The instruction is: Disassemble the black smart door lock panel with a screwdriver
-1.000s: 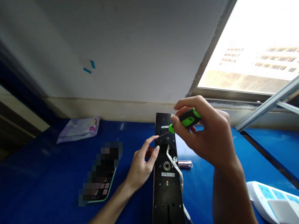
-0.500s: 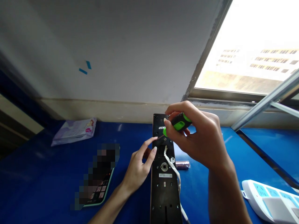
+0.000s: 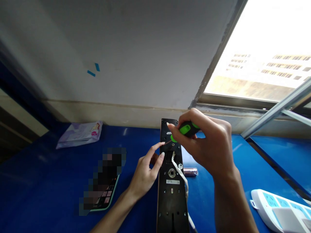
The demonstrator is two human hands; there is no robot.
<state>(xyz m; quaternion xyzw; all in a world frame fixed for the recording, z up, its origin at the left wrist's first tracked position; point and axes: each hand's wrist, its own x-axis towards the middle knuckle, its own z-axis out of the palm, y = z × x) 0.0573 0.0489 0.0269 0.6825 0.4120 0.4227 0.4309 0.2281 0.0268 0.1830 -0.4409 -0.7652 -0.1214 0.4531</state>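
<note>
In our right hand (image 3: pixel 209 142), bent over from the right, we pinch a black-and-green-handled screwdriver (image 3: pixel 186 130), its thin shaft slanting down-left. Our left hand (image 3: pixel 145 174) reaches in low with index finger and thumb apart, their tips at the panel's left edge, the index beside the driver's tip; whether they steady a screw, we cannot tell. The long black flat panel (image 3: pixel 171 205) lies lengthwise before us on the glossy blue worktop (image 3: pixel 60 181), its white sleeved cable (image 3: pixel 181 174) already leading out over the right side. We judge the driving at this one spot unfinished; which other holes hold screws is too small to tell.
</note>
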